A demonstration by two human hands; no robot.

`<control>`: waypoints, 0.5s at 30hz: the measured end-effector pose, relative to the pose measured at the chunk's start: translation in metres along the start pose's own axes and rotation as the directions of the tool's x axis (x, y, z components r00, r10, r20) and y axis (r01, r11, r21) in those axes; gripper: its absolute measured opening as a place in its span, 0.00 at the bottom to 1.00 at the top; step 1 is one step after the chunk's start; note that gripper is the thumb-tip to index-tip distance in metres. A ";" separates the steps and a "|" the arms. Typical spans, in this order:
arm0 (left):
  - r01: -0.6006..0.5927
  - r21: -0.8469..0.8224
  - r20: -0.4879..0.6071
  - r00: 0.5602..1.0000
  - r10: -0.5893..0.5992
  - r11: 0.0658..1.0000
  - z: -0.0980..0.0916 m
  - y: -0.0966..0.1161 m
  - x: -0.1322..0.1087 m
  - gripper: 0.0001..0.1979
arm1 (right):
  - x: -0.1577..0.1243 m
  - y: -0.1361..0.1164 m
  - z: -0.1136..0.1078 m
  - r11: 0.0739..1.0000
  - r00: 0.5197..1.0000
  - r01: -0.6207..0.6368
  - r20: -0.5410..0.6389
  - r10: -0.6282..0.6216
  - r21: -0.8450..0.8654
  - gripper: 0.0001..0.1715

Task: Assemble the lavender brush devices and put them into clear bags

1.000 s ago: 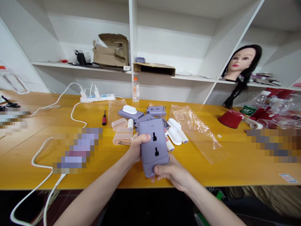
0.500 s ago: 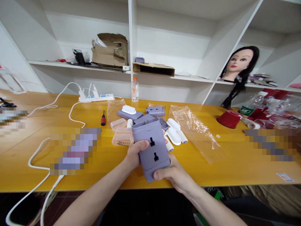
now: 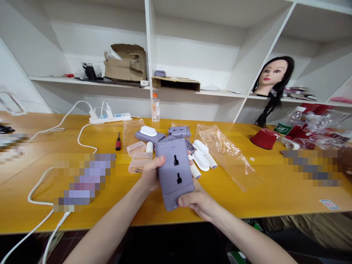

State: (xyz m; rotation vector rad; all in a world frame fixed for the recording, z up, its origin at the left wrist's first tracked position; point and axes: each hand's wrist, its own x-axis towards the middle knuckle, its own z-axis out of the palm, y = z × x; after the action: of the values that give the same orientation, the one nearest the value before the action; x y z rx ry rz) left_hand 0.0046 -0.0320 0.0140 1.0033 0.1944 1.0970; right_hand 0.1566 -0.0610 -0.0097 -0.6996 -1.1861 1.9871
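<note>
Both hands hold a purple plastic housing (image 3: pixel 174 168) over the near part of the table. Its face has two black keyhole-shaped slots, and a seam crosses its lower end. My left hand (image 3: pixel 151 172) grips its left side, thumb at the front edge and some fingers hidden behind. Around the lower right corner, my right hand (image 3: pixel 198 201) is closed with its thumb on the front. Behind the housing lie white oval pieces (image 3: pixel 201 161), white rollers with purple ends (image 3: pixel 211 161), clear pinkish plastic boxes (image 3: pixel 136 148) and more purple parts (image 3: pixel 178 131).
A red-handled screwdriver (image 3: pixel 118 143) lies left of the parts. Clear plastic bags (image 3: pixel 225 154) spread to the right. A power strip (image 3: pixel 110 118), a bottle with an orange cap (image 3: pixel 155 108) and a red cup-shaped piece (image 3: pixel 264 138) stand farther back. White cables (image 3: pixel 35 190) run along the left.
The housing has tipped so its upper opening and the spring there no longer show. My left thumb has slid from the face toward the left edge. The whole view has shifted slightly.
</note>
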 end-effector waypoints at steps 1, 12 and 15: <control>-0.020 -0.013 0.006 1.000 0.021 1.000 0.000 0.001 0.001 0.32 | 0.002 -0.002 0.001 1.000 1.000 -0.003 -0.010 0.003 0.005 0.16; -0.136 -0.001 -0.121 0.983 0.135 0.991 -0.003 0.018 -0.002 0.34 | 0.020 -0.004 0.013 0.996 0.997 -0.055 0.049 0.059 -0.077 0.13; -0.234 0.024 -0.192 0.953 0.234 0.972 0.000 0.016 -0.002 0.29 | 0.017 -0.005 0.019 0.998 0.999 -0.038 -0.031 0.036 -0.051 0.14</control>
State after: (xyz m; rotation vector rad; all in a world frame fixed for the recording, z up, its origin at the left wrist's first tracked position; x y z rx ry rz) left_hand -0.0070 -0.0323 0.0249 0.9361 0.2371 1.4131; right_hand 0.1339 -0.0551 0.0014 -0.7802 -1.2176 1.9755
